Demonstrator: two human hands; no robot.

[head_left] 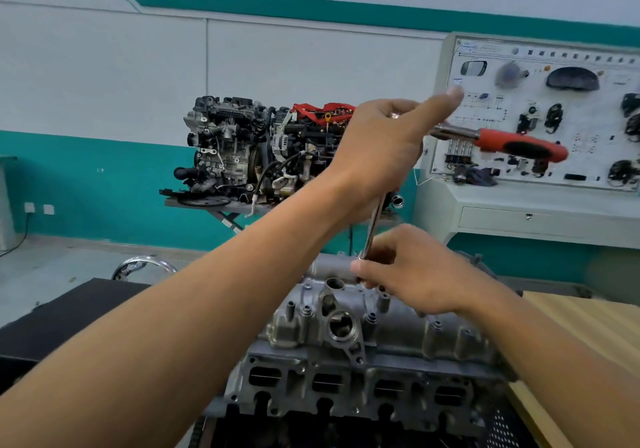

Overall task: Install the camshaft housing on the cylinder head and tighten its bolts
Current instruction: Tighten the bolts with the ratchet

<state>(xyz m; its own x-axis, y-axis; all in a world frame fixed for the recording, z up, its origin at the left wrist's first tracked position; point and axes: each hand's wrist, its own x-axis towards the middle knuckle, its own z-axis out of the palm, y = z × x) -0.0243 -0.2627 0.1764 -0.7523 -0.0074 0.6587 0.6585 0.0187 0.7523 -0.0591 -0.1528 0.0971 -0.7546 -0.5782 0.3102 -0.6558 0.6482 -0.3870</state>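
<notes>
Housing (294, 323) is sitting grey atop the cylinder head (346, 388). Left hand (381, 149) is gripping the ratchet (519, 144); right hand (422, 274) is pinching its shaft (372, 226).

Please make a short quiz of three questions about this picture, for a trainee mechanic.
1. True or false: the ratchet has a blue handle.
2. The right hand pinches: A) the ratchet's handle; B) the extension bar; C) a loose bolt.
3. Fill in: the left hand grips the ratchet at its ____ end, above the camshaft housing.
Key: 1 false, it is red; 2 B; 3 head.
</notes>
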